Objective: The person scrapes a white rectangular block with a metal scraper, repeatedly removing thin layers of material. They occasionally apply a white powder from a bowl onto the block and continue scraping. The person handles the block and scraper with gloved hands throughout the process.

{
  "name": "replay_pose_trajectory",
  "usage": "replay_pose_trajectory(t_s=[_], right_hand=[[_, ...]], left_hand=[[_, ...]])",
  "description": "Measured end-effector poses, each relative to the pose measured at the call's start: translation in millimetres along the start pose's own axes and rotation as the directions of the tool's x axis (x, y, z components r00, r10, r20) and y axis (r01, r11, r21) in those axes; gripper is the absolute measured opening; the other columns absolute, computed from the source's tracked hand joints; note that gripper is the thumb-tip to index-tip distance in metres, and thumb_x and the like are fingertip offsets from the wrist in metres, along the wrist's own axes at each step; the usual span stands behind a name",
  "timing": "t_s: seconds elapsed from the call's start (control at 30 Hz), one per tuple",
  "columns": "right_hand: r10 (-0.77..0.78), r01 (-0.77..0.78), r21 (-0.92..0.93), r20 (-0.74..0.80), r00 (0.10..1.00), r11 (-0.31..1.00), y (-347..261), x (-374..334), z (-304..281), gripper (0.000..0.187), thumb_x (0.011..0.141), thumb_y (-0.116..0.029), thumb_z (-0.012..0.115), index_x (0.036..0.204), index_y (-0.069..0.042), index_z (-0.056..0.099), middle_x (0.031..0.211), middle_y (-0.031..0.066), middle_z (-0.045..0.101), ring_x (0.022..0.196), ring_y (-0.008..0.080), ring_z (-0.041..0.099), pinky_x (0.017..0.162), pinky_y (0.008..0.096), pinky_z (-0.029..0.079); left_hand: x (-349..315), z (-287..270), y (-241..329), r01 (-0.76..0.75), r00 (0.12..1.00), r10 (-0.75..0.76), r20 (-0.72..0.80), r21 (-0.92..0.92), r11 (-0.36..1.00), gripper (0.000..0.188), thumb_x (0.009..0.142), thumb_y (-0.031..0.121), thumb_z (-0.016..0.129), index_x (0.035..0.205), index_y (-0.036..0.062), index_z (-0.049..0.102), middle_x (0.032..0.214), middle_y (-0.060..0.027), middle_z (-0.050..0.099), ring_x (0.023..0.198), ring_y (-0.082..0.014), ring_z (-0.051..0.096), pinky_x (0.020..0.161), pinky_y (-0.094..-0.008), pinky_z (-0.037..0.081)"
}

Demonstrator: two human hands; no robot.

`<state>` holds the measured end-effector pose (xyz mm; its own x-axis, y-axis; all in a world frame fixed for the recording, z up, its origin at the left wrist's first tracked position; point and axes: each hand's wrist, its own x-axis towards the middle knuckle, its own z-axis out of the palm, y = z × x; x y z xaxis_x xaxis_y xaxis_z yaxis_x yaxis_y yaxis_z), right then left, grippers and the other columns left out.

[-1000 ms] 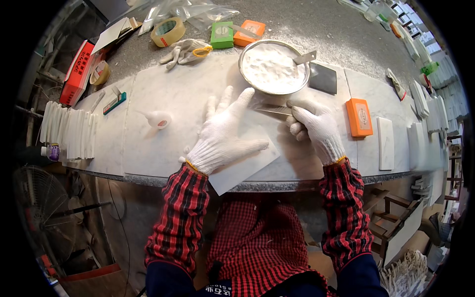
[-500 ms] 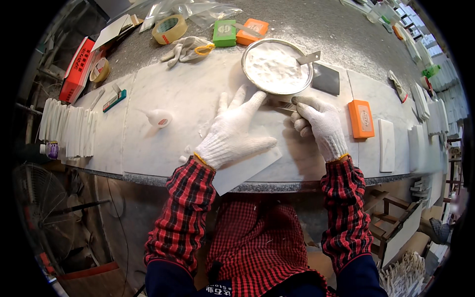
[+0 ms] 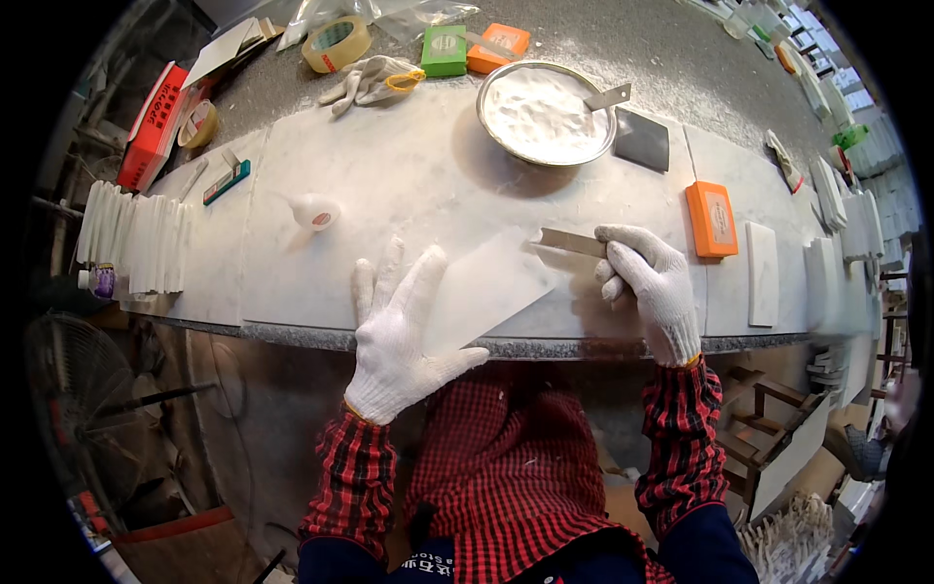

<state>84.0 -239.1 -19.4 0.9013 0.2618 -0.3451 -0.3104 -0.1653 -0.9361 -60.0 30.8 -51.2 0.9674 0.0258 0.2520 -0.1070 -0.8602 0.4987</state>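
Observation:
My left hand (image 3: 399, 336), in a white knit glove, is open with fingers spread at the left edge of a flat white tile (image 3: 496, 290). The tile lies aslant at the table's front edge. My right hand (image 3: 654, 287), gloved too, grips a thin metal scraper blade (image 3: 572, 242). The blade points left, its tip close to the tile's upper right corner, with a bit of white on the end. Beyond the hands stands a metal bowl (image 3: 537, 162) of white paste (image 3: 540, 112), with a second flat blade (image 3: 608, 96) resting in it.
A dark square pad (image 3: 642, 141) lies right of the bowl. An orange box (image 3: 711, 220) and a narrow white slab (image 3: 762, 274) are to the right. A white squeeze bottle (image 3: 315, 211) lies left. Stacked white strips (image 3: 131, 238), gloves (image 3: 368, 81) and tape (image 3: 337, 45) lie farther off.
Both hands have come back from the bowl toward the table's front edge. My left hand has moved left and uncovered more of the tile; the scraper blade now shows clearly in my right hand.

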Motion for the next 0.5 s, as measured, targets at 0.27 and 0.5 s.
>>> replay_pose_trajectory(t_s=[0.27, 0.5], right_hand=[[-0.174, 0.160, -0.181, -0.060, 0.983, 0.970, 12, -25, 11, 0.022, 0.105, -0.005, 0.064, 0.123, 0.002, 0.075, 0.090, 0.0062, 0.074, 0.070, 0.0080, 0.067, 0.062, 0.0241, 0.055], [-0.401, 0.360, -0.275, -0.107, 0.910, 0.891, 22, -36, 14, 0.021, 0.102, 0.001, 0.066, 0.122, 0.002, 0.075, 0.097, 0.0084, 0.075, 0.076, 0.0104, 0.071, 0.065, 0.0251, 0.058]], left_hand=[[-4, 15, -7, -0.036, 0.992, 0.042, -0.119, 0.048, 0.998, 0.099, 0.063, 0.042, 0.096, 0.148, 0.0039, 0.060, 0.144, -0.0153, 0.067, 0.150, -0.0438, 0.046, 0.126, -0.0636, 0.025], [-5, 21, -10, -0.069, 0.980, 0.083, -0.180, 0.085, 0.994, 0.091, 0.065, 0.045, 0.094, 0.141, 0.0042, 0.066, 0.143, -0.0149, 0.069, 0.144, -0.0409, 0.054, 0.125, -0.0612, 0.029]])
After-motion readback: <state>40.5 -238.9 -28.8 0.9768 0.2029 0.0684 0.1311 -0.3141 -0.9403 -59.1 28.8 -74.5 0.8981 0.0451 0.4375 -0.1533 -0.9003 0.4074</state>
